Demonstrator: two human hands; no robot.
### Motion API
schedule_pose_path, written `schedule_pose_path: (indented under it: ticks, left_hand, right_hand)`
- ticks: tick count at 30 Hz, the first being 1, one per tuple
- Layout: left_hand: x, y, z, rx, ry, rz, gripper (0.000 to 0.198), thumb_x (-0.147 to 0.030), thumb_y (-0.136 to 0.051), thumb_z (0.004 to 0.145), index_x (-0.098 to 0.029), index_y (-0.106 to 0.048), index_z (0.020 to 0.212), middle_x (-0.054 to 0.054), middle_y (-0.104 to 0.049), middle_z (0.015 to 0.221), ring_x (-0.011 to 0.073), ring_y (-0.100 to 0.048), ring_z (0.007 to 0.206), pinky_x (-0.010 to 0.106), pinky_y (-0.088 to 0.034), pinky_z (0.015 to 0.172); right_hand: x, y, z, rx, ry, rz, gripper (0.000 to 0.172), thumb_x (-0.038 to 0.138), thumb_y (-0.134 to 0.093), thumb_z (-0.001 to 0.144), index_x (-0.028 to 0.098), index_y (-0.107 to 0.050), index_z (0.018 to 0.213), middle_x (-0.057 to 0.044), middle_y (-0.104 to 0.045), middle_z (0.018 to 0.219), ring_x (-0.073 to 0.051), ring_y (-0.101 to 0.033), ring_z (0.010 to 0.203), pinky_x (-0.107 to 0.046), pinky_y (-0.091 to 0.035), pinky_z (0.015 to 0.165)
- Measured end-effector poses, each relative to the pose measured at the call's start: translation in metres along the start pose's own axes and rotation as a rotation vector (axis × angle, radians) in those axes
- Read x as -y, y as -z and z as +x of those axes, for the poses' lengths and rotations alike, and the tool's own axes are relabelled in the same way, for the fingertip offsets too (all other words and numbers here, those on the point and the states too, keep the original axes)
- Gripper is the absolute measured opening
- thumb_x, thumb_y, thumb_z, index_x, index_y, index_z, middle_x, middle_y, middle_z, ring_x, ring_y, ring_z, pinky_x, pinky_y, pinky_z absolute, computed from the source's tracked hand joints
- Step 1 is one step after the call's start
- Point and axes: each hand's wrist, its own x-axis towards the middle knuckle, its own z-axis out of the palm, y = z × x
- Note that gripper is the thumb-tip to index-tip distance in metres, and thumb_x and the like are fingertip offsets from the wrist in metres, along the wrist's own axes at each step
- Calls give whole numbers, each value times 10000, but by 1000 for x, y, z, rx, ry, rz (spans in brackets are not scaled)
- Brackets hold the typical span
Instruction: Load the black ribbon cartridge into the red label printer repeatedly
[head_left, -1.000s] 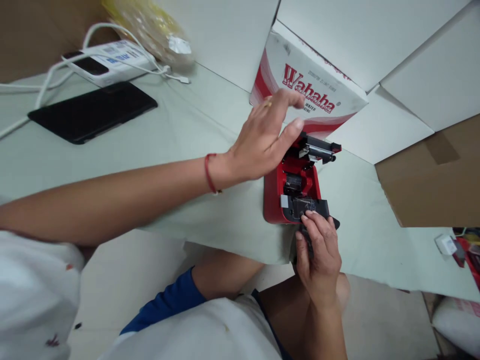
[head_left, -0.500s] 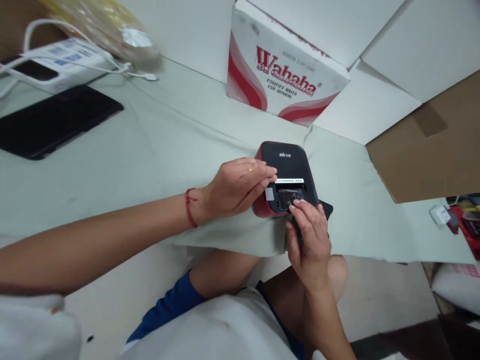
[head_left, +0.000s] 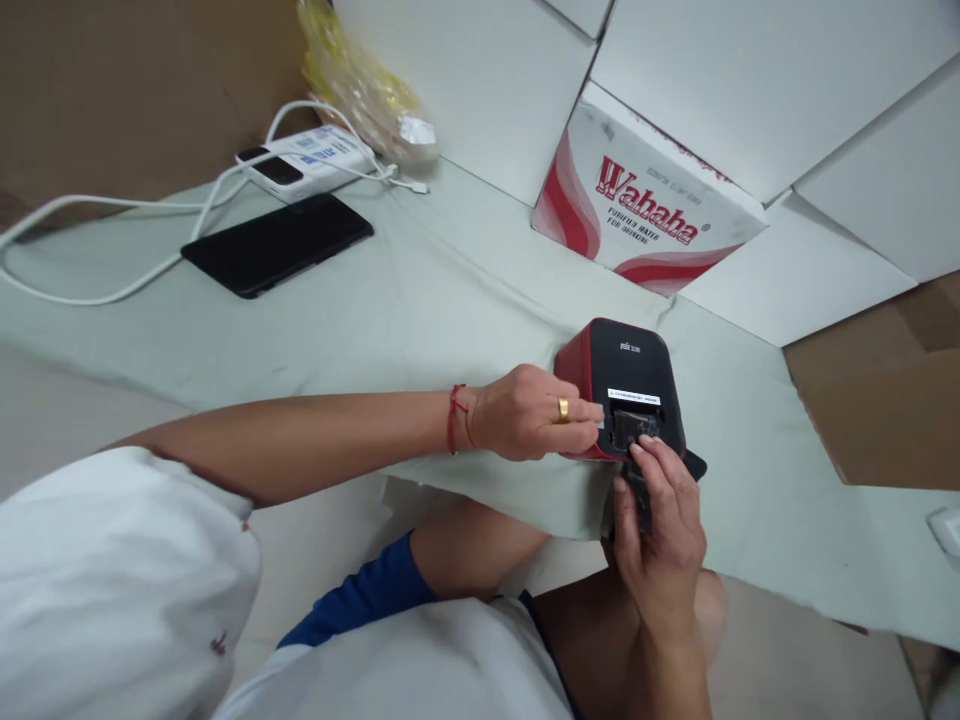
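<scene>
A black-topped label printer (head_left: 636, 362) with red sides stands near the table's front edge. A glossy dark film (head_left: 631, 428) lies over the slot in its top, just below a white warning strip (head_left: 634, 397). My right hand (head_left: 664, 510) grips the film's lower end, fingertips on the front edge and thumb below. At the printer's left front corner is my left hand (head_left: 536, 412), wearing a gold ring, its fingers pressed together over a small silver patch (head_left: 600, 416). Whatever its fingertips may pinch is hidden.
A black phone (head_left: 277, 245) lies at the left, with a white power bank (head_left: 311, 160) and looping white cable behind it. A Wahaha water carton (head_left: 645, 205) and white boxes line the back. A brown cardboard box (head_left: 881, 400) stands at the right.
My left hand has come off the printer's top and moved to its left front corner, fingers closing near the silver patch. My right hand stays at the film. The camera view has shifted left.
</scene>
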Motion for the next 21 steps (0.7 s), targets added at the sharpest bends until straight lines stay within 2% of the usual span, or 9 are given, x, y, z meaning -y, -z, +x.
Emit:
schedule_pose_path:
  ticks: [2, 6, 9, 12, 15, 17, 19, 21]
  left_hand:
    - [-1, 0, -1, 34, 3, 12, 264, -161, -429, 1012, -189, -560, 785, 10, -788, 914, 82, -575, 547, 243, -424, 511]
    - [-3, -7, -5, 95, 146, -30, 307, -154, -365, 1021, -187, -545, 775, 9, -699, 723, 91, -607, 574, 213, -448, 558]
    - [-5, -14, -6, 63, 219, -83, 309, -123, -343, 988, -194, -476, 719, -4, -603, 625, 95, -560, 530, 211, -427, 539]
    - [-5, -19, -5, 22, 221, -80, 292, -103, -361, 959, -204, -421, 692, -20, -534, 585, 98, -490, 486, 223, -385, 509]
    - [-6, -20, -3, 29, 207, -40, 276, -84, -364, 936, -211, -394, 693, -14, -540, 606, 105, -476, 489, 240, -359, 497]
    - [-6, -19, -2, 29, 189, -21, 265, -72, -375, 913, -214, -383, 689, -12, -545, 611, 112, -473, 494, 255, -347, 490]
    - [-7, -17, -1, 17, 166, -11, 253, -63, -385, 892, -215, -390, 689, -13, -552, 614, 117, -464, 492, 272, -330, 480]
    - [-7, -15, 0, 8, 150, -14, 251, -56, -392, 887, -214, -406, 692, -15, -566, 621, 120, -445, 484, 284, -315, 471]
  right_hand:
    - [0, -2, 1, -11, 1, 0, 537, 90, -615, 949, 251, -546, 1457, -133, -642, 1403, -279, -604, 1325, -560, -493, 1119]
    - [1, -6, 2, -40, -1, -8, 515, 89, -607, 952, 248, -560, 1439, -122, -659, 1384, -277, -615, 1316, -588, -450, 1157]
    - [3, -4, 2, -33, -3, -34, 471, 100, -600, 958, 235, -581, 1408, -115, -674, 1372, -268, -624, 1303, -627, -359, 1212]
    - [2, 11, 11, 23, 20, -27, 389, 145, -616, 959, 221, -625, 1340, -106, -700, 1321, -254, -651, 1254, -594, -350, 1219]
    - [-6, 34, 38, 141, 54, 94, 245, 225, -594, 984, 239, -690, 1208, -69, -748, 1209, -237, -699, 1146, -514, -430, 1166]
    - [-13, 43, 66, 196, 12, 152, 186, 268, -560, 1008, 249, -729, 1084, -39, -779, 1074, -207, -738, 999, -395, -540, 1010]
    - [-20, 41, 99, 257, -40, 81, 212, 301, -545, 1015, 250, -751, 1007, -24, -784, 978, -181, -740, 856, -309, -562, 814]
    - [-28, 25, 130, 425, -30, -123, 220, 292, -557, 986, 262, -765, 1048, -27, -786, 1013, -188, -732, 833, -303, -534, 748]
